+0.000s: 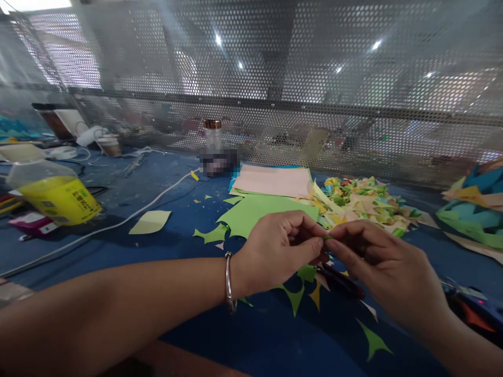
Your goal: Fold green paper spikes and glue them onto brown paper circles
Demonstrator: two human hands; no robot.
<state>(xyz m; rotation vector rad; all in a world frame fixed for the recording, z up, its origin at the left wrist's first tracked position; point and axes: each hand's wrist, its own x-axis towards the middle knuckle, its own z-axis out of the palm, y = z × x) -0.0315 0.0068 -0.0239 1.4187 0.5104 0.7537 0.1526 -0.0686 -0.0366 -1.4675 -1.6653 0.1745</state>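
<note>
While both hands meet over the desk, here is how it reads:

Left hand: the left hand (281, 246) is curled nearly closed, thumb and forefinger pinched onto a small green paper piece (327, 237); a silver bangle (229, 283) sits on that wrist.

Right hand: the right hand (377, 262) comes in from the other side, fingers bent and tips pressed to the same scrap, so the two hands share it between them.

Paper piece: tiny, mostly hidden by the fingertips, held just above the blue desk (251, 335), in front of the green sheet (259, 212).

How it handles, as I judge it: feather-light, thin and floppy, easy to crease or tear; it wants a fingertip pinch at its edges or along a fold, with gentle pressure, since a hard squeeze would crush the shape.

Under the hands: dark-handled scissors (341, 280) lie on the desk just below the right hand, among green and orange offcuts (298, 296).

Behind: a pink paper stack (273, 181) and a heap of folded coloured bits (365, 204) lie near the far side.

Left side: a yellow bottle (55, 196) lies tipped over, a white cable (118, 222) runs past it, and a pale leaf-shaped cutout (150, 222) lies apart.

Back edge: a perforated metal screen (314, 78) closes off the desk.
</note>
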